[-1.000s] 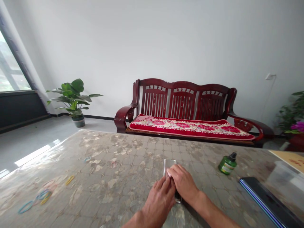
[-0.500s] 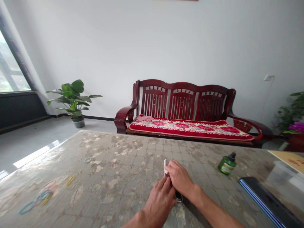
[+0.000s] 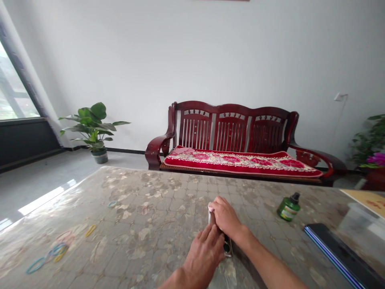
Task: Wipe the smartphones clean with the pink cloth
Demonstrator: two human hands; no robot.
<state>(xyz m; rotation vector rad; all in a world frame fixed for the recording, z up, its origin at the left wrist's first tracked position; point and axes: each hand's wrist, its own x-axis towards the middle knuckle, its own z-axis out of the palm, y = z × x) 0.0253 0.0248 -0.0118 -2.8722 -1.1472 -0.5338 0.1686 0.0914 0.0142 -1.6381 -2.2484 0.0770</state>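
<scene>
A slim phone [image 3: 227, 248] with dark round lenses and a silvery edge lies at the table's near middle, mostly hidden beneath my hands. My left hand [image 3: 205, 249] rests over its near left side, with its fingers closed against the phone and touching the other hand. Around the far end, my right hand [image 3: 224, 216] grips with curled fingers, its thumb at the far left corner. A shiny, pale strip of edge shows just left of the right hand's fingers. Whether a case is on the phone, I cannot tell.
A green bottle [image 3: 288, 208] and a large dark phone-like slab [image 3: 339, 253] stand to the right, beside a clear plastic box [image 3: 361, 226]. Coloured rubber bands [image 3: 49, 255] lie on the patterned tablecloth [image 3: 135, 237] at left. Beyond the table is a red wooden bench [image 3: 230, 130].
My right hand has shifted slightly away from me. The pale upright strip no longer sticks out past its fingers, and more of the phone's lens end shows.
</scene>
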